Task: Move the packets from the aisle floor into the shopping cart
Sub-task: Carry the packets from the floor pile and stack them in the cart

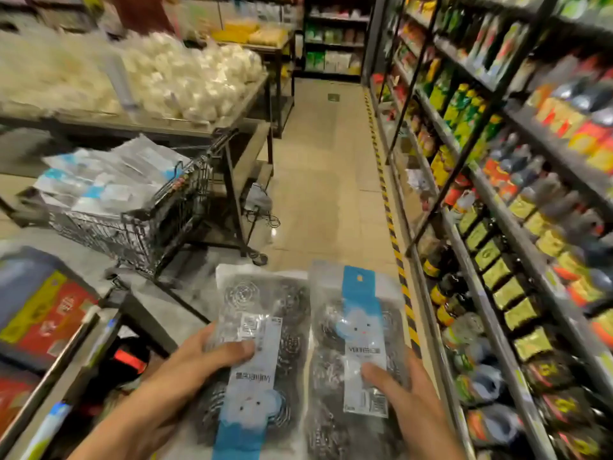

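Observation:
I hold two clear packets of steel scourers with blue and white labels, side by side low in the head view. My left hand (199, 363) grips the left packet (262, 313), its blue end toward me. My right hand (401, 390) grips the right packet (358, 313), its blue end pointing away. The wire shopping cart (139, 224) stands to the left and ahead, with several similar packets (106, 180) piled in it. Both held packets are up off the floor, to the right of the cart.
A display table of white bagged goods (185, 78) stands behind the cart. Tall shelves of bottles and packets (497, 194) line the right side, edged by yellow-black floor tape (391, 227). Tiled aisle floor (318, 161) runs ahead. Low shelving with red boxes (49, 320) is at my left.

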`<state>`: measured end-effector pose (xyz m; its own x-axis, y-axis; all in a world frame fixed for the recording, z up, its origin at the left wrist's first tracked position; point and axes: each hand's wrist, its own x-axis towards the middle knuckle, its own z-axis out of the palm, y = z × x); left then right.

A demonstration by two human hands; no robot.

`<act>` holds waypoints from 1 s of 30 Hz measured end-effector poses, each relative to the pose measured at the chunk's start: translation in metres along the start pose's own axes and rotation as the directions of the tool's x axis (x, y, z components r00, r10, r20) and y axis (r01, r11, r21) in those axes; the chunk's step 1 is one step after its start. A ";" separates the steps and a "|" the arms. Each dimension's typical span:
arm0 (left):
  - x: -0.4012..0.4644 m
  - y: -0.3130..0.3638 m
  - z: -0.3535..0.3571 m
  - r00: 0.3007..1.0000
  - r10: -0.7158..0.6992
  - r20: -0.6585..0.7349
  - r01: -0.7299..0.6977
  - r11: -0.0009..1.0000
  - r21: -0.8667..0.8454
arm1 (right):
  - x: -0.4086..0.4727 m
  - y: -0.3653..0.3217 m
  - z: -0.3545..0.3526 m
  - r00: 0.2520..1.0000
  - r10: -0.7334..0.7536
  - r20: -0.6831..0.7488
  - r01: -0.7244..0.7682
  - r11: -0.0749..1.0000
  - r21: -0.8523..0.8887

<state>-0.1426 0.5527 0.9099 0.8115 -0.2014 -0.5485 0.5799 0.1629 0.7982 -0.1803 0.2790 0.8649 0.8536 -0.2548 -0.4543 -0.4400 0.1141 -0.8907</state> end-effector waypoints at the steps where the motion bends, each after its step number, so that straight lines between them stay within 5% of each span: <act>1: 0.011 0.006 0.003 0.998 0.008 -0.058 -0.009 1.000 -0.017 | 0.020 -0.010 0.001 0.999 0.000 0.045 0.001 1.000 -0.016; 15: 0.117 0.093 0.030 0.888 0.025 -0.460 -0.143 0.964 -0.223 | 0.220 -0.159 0.056 0.916 -0.008 0.402 0.097 0.975 -0.202; 21: 0.161 0.141 -0.016 0.826 0.132 -0.548 -0.235 0.964 -0.122 | 0.281 -0.199 0.134 0.865 -0.033 0.501 0.166 0.960 -0.224; 30: 0.216 0.231 -0.116 0.760 0.142 -0.634 -0.345 0.915 -0.210 | 0.354 -0.274 0.279 0.784 0.036 0.620 0.173 0.946 -0.273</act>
<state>0.1750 0.6583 0.9469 0.7441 0.4826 -0.4619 0.2653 0.4211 0.8674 0.3202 0.4249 0.9444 0.8262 0.4001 -0.3967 -0.3448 -0.1979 -0.9176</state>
